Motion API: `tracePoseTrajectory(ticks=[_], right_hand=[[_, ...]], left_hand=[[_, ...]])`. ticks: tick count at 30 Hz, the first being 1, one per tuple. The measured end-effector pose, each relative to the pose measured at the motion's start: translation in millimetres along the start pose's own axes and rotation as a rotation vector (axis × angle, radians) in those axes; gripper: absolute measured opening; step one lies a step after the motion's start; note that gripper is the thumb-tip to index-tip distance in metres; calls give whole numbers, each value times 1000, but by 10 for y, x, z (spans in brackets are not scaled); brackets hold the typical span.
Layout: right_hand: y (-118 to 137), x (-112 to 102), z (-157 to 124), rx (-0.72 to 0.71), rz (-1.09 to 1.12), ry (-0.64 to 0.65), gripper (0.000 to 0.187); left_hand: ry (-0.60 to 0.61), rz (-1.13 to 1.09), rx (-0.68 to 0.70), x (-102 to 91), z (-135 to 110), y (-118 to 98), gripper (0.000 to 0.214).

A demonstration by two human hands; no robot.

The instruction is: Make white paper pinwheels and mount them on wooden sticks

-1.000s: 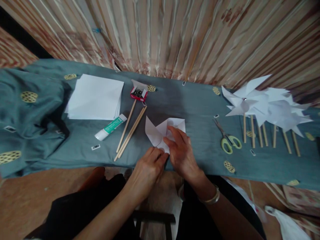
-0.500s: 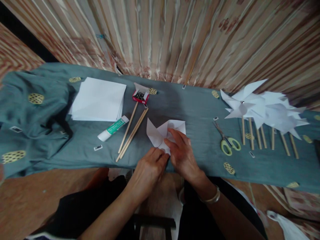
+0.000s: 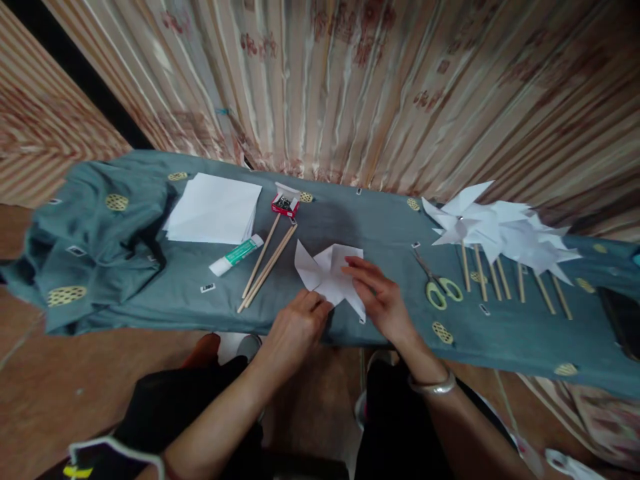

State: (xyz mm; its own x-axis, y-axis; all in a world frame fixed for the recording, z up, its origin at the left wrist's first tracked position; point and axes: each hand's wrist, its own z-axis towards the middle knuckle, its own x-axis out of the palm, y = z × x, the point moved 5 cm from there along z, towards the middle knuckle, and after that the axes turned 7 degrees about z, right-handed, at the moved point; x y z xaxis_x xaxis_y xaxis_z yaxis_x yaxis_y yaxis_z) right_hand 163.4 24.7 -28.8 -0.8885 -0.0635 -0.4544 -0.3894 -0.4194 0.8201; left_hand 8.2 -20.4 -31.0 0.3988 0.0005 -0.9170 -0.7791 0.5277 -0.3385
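A white paper pinwheel (image 3: 330, 272) lies in front of me on the cloth-covered table, its points folded in toward the middle. With fingers closed on its near left edge, my left hand (image 3: 300, 321) grips the paper. My right hand (image 3: 376, 295) is open at the pinwheel's right side, fingers apart and reaching over the paper. To the left are several thin wooden sticks (image 3: 270, 270), a glue stick (image 3: 236, 255) with a green label, and a small red box (image 3: 285, 203) of dark metal pieces.
A stack of white paper (image 3: 215, 208) lies at the back left. Scissors (image 3: 436, 283) with light green handles rest right of my hands. Several finished pinwheels (image 3: 500, 227) on sticks overlap farther right. A dark phone-like object (image 3: 620, 320) sits by the right edge; a curtain (image 3: 320, 87) hangs behind.
My right hand has lifted off the pinwheel's middle and moved to the right, its fingers opening. More of the paper now shows. My left hand stays at the near edge. The view has shifted.
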Motion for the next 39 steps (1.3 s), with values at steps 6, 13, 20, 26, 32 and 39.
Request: tracePoseTrajectory(ticks=[6, 13, 20, 26, 32, 39], right_hand=[[-253, -180, 201, 35, -248, -36, 41], [-376, -92, 428, 47, -314, 77, 47], [-390, -337, 407, 232, -153, -12, 39], [-530, -407, 263, 333, 44, -2, 35], [-499, -434, 34, 458, 81, 25, 40], [-323, -439, -312, 534, 92, 82, 42]], left_hand=[[7, 49, 12, -21, 27, -19, 16], [0, 54, 5, -80, 48, -5, 20], [-44, 111, 3, -136, 44, 136, 22], [-149, 138, 14, -224, 79, 226, 22], [-247, 146, 2, -331, 103, 300, 24], [-200, -1, 135, -226, 34, -131, 21]])
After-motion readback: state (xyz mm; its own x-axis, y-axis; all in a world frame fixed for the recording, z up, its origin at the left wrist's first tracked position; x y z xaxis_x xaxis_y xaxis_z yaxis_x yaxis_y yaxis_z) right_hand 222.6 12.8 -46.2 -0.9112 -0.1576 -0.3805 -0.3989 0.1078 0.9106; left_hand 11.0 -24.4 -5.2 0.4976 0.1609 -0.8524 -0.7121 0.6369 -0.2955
